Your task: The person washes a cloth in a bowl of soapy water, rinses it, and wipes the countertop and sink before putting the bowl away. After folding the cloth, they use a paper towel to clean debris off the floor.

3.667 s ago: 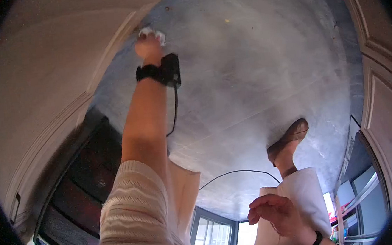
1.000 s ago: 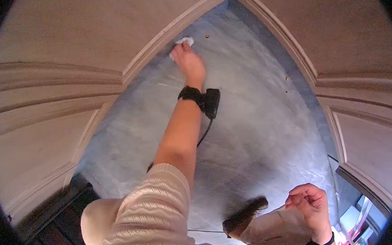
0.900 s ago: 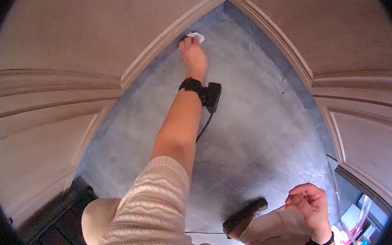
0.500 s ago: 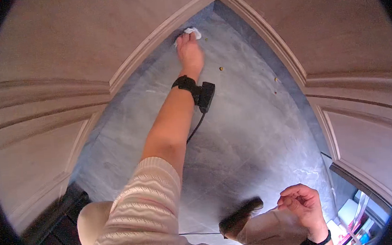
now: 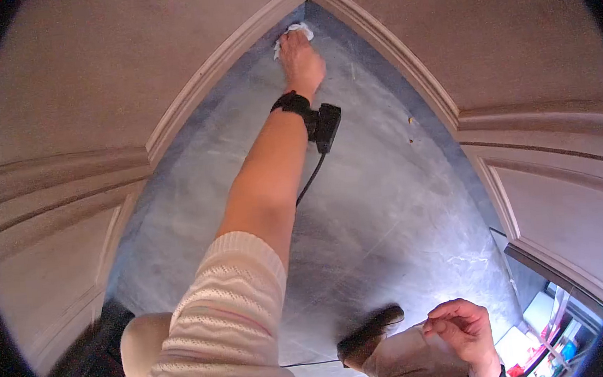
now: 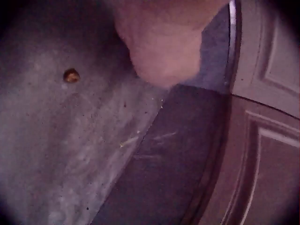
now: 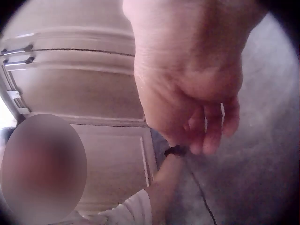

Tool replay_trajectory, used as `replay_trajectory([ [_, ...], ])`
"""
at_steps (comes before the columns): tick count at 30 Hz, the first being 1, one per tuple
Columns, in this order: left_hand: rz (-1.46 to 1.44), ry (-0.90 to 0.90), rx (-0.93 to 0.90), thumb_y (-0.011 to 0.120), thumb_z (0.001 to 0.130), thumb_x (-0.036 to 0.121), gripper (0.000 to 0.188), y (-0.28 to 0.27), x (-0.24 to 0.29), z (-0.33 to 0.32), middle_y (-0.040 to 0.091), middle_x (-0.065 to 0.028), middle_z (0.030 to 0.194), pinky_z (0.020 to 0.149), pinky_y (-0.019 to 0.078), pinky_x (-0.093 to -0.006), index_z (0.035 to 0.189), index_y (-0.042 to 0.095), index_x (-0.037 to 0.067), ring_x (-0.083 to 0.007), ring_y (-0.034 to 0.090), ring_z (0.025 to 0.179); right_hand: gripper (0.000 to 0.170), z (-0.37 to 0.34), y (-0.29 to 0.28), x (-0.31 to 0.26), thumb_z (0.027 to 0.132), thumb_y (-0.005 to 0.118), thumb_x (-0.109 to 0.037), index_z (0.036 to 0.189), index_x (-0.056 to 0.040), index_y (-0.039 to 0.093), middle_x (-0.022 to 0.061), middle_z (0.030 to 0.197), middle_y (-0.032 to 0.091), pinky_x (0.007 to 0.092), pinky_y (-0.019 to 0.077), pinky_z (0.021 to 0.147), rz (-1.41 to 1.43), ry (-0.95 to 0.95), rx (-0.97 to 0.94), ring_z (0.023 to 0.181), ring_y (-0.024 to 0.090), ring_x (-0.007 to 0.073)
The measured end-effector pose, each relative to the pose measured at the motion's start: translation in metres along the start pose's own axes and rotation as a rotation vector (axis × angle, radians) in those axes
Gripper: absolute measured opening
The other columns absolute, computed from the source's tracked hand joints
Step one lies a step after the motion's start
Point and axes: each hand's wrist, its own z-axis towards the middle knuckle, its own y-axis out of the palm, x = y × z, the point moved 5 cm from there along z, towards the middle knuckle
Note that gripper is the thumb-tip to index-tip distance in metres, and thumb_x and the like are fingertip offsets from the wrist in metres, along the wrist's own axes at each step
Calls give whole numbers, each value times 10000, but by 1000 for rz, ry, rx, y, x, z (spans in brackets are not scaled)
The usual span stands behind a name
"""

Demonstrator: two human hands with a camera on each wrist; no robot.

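In the head view my left hand (image 5: pixel 302 64) reaches far forward, holding a crumpled white tissue (image 5: pixel 301 28) against the grey floor (image 5: pixel 373 204) near the corner of two panelled cabinets. White edges stick out past the fingertips. The left wrist view shows only the heel of this hand (image 6: pixel 164 51); the tissue is hidden there, and a small brown crumb (image 6: pixel 71 75) lies on the floor nearby. My right hand (image 5: pixel 468 331) hovers near my knee at lower right, its fingers loosely bent and holding nothing, as the right wrist view of the hand (image 7: pixel 192 75) agrees.
Cabinet fronts stand on the left (image 5: pixel 122 75) and right (image 5: pixel 474 40), meeting at the top. Small yellow crumbs (image 5: pixel 411 120) lie by the right skirting. A black cable (image 5: pixel 311 180) trails from the left wrist camera. My shoe (image 5: pixel 370 335) is on the floor; a shelf with items (image 5: pixel 552 353) stands lower right.
Over the earlier frames my left hand slides the tissue along the left cabinet's base toward the corner. My right hand, earlier lower down, now stays near the knee.
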Motion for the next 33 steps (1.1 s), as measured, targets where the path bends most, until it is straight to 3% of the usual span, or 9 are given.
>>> replay_trajectory([
  [7,-43,78,-507,548,689,64,191,-2,24,-2,543,-132,1025,852,401,-387,862,629,62,-294,462,1035,138,-2,1,-8,803,564,28,939,47,554,120,828,606,300,502,714,-10,-32,15,782,604,192],
  [9,-63,150,-415,536,683,39,157,5,23,-3,560,-133,984,810,427,-376,777,651,91,-301,491,986,138,-2,1,-8,804,567,20,938,48,554,119,830,604,301,502,715,0,-40,23,784,603,191],
  [11,-84,-113,-206,540,674,43,164,-1,-3,14,554,-149,1003,838,409,-379,791,650,77,-313,492,973,138,-3,0,-5,805,570,13,937,49,554,118,831,603,301,503,716,7,-28,30,787,603,191],
  [16,69,106,-104,474,730,73,391,23,6,23,478,-206,1150,958,320,-397,1092,476,-75,-363,437,1072,145,-4,-2,1,801,578,8,936,55,552,121,836,606,295,499,716,-15,20,46,787,604,189],
  [19,36,-30,-457,451,758,105,406,50,1,33,426,-202,1236,1003,271,-410,1127,469,-63,-339,354,1186,137,-9,-7,-2,802,568,25,934,55,554,123,837,608,288,496,712,-14,11,44,782,604,183],
  [22,-154,-59,-464,450,755,102,410,38,13,14,429,-193,1239,999,268,-426,1137,473,-42,-310,322,1216,130,-3,-8,-1,801,555,44,931,47,557,118,830,611,281,492,707,-16,-15,26,773,605,179],
  [24,13,165,-408,446,755,92,389,52,32,-16,458,-175,1203,971,297,-418,1125,488,-20,-280,374,1168,151,3,-11,0,796,557,36,947,35,565,103,842,615,266,485,708,-90,-24,-11,775,599,157],
  [26,-149,278,-199,470,694,15,260,21,63,-46,555,-164,1033,890,369,-415,923,593,14,-322,489,1003,179,12,-15,2,784,570,35,963,21,575,83,841,622,244,474,695,-208,-31,-33,758,595,129],
  [33,-240,387,-475,525,678,25,218,-22,76,-98,578,-111,926,809,429,-374,866,623,72,-282,517,948,152,29,-8,-8,800,581,3,950,23,574,65,809,630,228,470,676,-181,-62,-77,742,594,114],
])
